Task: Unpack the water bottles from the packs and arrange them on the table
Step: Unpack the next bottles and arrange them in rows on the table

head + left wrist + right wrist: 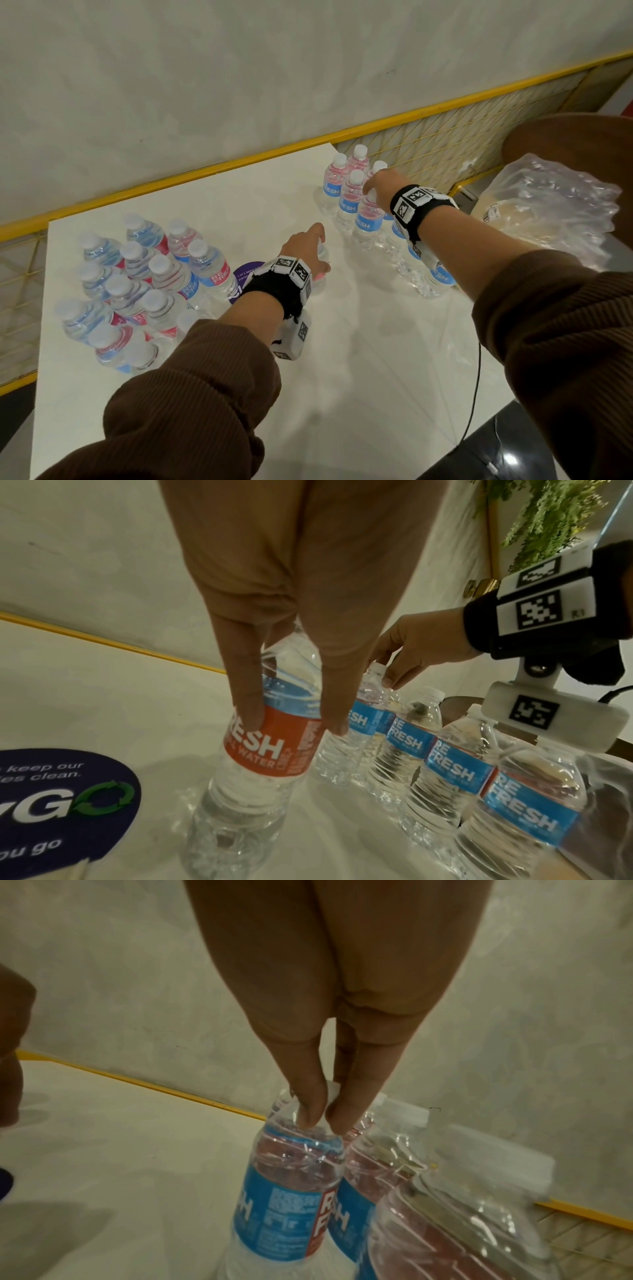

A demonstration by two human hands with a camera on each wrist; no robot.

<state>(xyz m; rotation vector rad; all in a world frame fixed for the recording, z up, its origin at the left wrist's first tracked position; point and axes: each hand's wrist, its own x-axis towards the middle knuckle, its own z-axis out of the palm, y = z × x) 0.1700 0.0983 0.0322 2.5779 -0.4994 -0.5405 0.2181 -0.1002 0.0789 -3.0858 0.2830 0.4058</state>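
Note:
On the white table point(342, 359), my left hand point(310, 245) grips an upright water bottle point(320, 282) near the middle. In the left wrist view its fingers point(246, 712) wrap the red-labelled bottle point(260, 750), whose base is on the table. My right hand point(371, 188) pinches the top of a blue-labelled bottle point(366, 224) in the group of standing bottles point(346, 192) at the far right. The right wrist view shows the thumb and finger point(308, 1112) closed on that bottle's point(287, 1191) neck. Several more bottles point(137, 284) stand packed together on the left.
Crumpled clear plastic wrap point(555, 205) lies on a brown round surface point(582, 137) right of the table. A purple round sticker point(250, 272) is on the tabletop beside my left wrist. A yellow rail point(342, 133) with wire mesh runs behind. A black cable point(476, 394) hangs at the near right.

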